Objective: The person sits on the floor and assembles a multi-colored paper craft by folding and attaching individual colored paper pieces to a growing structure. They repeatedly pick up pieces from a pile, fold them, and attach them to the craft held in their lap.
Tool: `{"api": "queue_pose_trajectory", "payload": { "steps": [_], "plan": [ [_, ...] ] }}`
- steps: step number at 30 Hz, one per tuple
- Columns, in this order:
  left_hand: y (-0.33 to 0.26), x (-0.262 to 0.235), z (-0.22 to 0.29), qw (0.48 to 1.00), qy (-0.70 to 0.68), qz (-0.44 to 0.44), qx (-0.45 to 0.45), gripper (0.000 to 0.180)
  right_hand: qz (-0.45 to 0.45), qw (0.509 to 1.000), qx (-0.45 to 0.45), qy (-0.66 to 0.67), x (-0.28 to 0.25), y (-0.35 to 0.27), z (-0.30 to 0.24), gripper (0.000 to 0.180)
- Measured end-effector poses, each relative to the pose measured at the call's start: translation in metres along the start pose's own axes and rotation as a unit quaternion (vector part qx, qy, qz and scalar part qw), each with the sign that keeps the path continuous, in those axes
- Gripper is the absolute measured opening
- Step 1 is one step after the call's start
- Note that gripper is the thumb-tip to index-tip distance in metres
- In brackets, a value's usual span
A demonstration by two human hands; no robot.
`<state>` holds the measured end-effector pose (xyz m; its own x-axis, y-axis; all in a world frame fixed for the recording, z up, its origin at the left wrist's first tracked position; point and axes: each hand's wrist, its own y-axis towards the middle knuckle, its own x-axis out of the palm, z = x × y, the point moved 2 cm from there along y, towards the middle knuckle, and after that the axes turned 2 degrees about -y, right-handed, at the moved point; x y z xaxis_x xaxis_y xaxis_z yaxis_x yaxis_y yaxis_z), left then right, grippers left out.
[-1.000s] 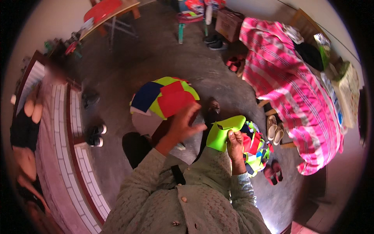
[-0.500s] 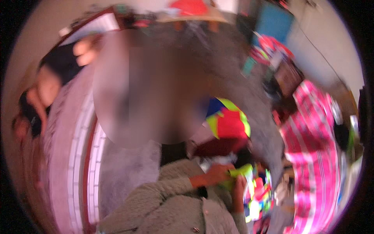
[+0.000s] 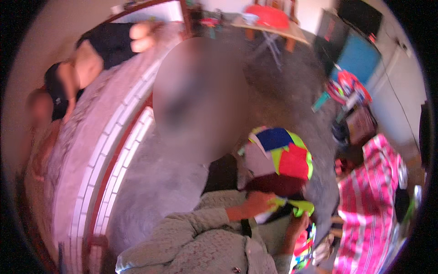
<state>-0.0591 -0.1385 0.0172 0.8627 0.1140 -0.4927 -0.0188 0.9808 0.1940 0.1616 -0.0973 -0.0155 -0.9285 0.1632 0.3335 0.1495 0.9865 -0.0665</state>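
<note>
In front of my body, my left hand point(image 3: 259, 204) pinches one end of a neon yellow-green cloth piece point(image 3: 303, 208). My right hand point(image 3: 297, 227) grips the same cloth from its right side, and a narrow part of it spans the gap between the hands. Motion blur hides the fingertips. Just beyond the hands stands a rounded patchwork cloth bundle point(image 3: 293, 160) with grey, blue, red, neon yellow and maroon patches. Bright multicoloured cloth point(image 3: 301, 251) shows below my right hand, partly hidden by my arm.
A pink checked cloth point(image 3: 369, 205) drapes over something at the right. To the left runs a bed with a white-patterned edge point(image 3: 107, 137), where a person point(image 3: 82, 73) lies. A low table point(image 3: 273, 33) with a red item stands far off. A blurred patch covers the centre.
The whole view has swung, so the room sits differently in the picture. My hands have drawn slightly apart, and the neon cloth now stretches between them.
</note>
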Motion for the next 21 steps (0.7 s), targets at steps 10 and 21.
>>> {"api": "queue_pose_trajectory", "payload": {
  "steps": [10,21],
  "plan": [
    [0.063,-0.062,0.062,0.994,-0.097,0.050,-0.028,0.030,-0.017,0.984,-0.053,-0.167,-0.034,0.008,0.015,0.036],
    [0.105,-0.082,-0.088,0.933,-0.166,0.236,-0.215,0.029,-0.014,0.978,-0.059,-0.199,-0.021,0.003,0.005,0.037]
  ]
}}
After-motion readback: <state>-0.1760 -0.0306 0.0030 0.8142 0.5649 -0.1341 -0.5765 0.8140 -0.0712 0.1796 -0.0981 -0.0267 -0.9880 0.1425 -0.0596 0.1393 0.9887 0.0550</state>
